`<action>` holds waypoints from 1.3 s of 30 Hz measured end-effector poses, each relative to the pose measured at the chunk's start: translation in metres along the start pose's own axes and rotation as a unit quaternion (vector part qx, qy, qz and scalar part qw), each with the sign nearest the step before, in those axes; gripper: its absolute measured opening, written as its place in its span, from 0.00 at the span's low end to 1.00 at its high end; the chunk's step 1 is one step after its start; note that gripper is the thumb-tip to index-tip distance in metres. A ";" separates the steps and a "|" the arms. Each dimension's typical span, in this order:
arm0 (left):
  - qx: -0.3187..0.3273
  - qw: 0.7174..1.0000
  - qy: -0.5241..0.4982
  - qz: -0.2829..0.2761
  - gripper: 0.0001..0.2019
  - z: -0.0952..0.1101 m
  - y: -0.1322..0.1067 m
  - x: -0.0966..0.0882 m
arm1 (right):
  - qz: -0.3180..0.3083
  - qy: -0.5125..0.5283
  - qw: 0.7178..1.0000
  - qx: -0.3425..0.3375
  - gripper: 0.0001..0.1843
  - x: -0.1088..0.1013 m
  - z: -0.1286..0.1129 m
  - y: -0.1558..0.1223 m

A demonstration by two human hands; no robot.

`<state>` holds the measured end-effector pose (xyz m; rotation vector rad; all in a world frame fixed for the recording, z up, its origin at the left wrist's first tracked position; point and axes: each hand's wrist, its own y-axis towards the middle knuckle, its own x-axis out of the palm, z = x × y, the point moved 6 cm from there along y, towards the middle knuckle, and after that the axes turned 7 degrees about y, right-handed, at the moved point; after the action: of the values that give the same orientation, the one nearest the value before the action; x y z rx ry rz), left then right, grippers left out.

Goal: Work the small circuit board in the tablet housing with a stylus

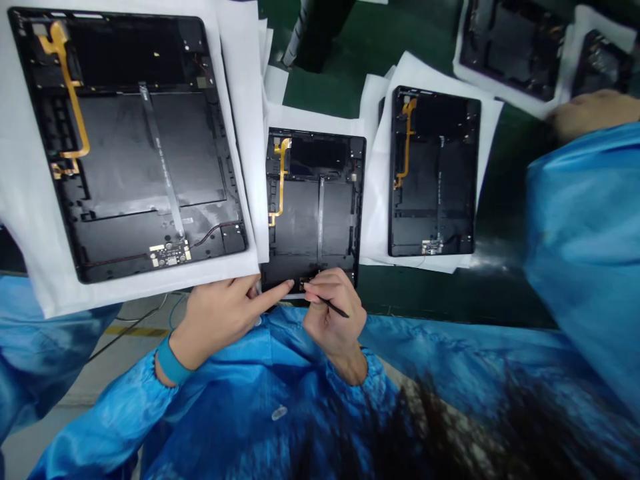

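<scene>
**Item 1:** middle tablet back panel point(313, 200), black, with an amber ribbon cable point(283, 180). It lay face up on white paper point(315, 123) at frame centre, its lower edge at the person's hands.

**Item 2:** left hand point(217, 320), bare, with a teal wrist strap point(173, 362). The grip was open and held nothing, with the index finger stretched toward the panel's lower edge. Contact could not be confirmed.

**Item 3:** right hand point(335, 313), bare. The grip was closed on a slim black pointed tool point(333, 304), held like a pen, its tip toward the panel's lower edge.

**Handling note:** this close work appeared to call for a short hold near the tip, with both hands kept low and steady and clear of the amber cable.

**Nearby:** a larger-looking panel point(125, 147) lay at upper left, and a third panel point(433, 173) right of centre. Both rested on white paper on a green desk point(320, 90). A co-worker's hand point(590, 113) and blue sleeve point(580, 233) intruded at right.

**Hidden or unclear:** the fingers covered the panel's lower edge, so the tool's tip and a small circuit board point(306, 280) could barely be made out. More panels point(513, 47) at upper right were cut off by the frame.
</scene>
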<state>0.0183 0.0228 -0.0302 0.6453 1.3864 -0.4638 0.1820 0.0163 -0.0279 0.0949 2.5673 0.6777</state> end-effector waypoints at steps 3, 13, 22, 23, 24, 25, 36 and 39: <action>-0.001 1.000 -0.013 0.001 0.23 0.000 -0.001 0.001 | 0.002 0.000 1.000 0.000 0.05 0.000 0.000 0.001; 0.008 1.000 -0.004 -0.001 0.24 0.000 -0.001 0.001 | 0.006 0.007 1.000 0.008 0.07 -0.002 0.000 0.002; -0.002 1.000 -0.006 0.009 0.26 0.001 -0.002 0.003 | 0.009 0.028 0.999 0.012 0.06 -0.005 0.003 -0.001; 0.000 1.000 -0.004 0.007 0.25 0.001 -0.002 0.003 | 0.005 0.026 1.000 0.009 0.06 -0.004 0.003 -0.001; 0.001 1.000 -0.004 0.005 0.25 0.001 -0.002 0.003 | 0.002 0.024 1.000 0.006 0.06 -0.004 0.002 -0.002; 0.002 1.000 -0.005 0.006 0.24 0.001 -0.002 0.002 | -0.001 0.021 1.000 0.003 0.06 -0.004 0.002 -0.002; -0.003 1.000 -0.006 -0.005 0.22 0.002 0.000 0.003 | -0.048 -0.017 0.996 -0.079 0.09 0.002 -0.002 -0.010; -0.004 1.000 -0.001 -0.012 0.23 0.002 -0.001 0.004 | -0.063 -0.037 0.991 -0.109 0.09 0.004 -0.006 -0.011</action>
<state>0.0197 0.0213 -0.0343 0.6218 1.3954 -0.4767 0.1765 0.0051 -0.0303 -0.1102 2.3880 0.8824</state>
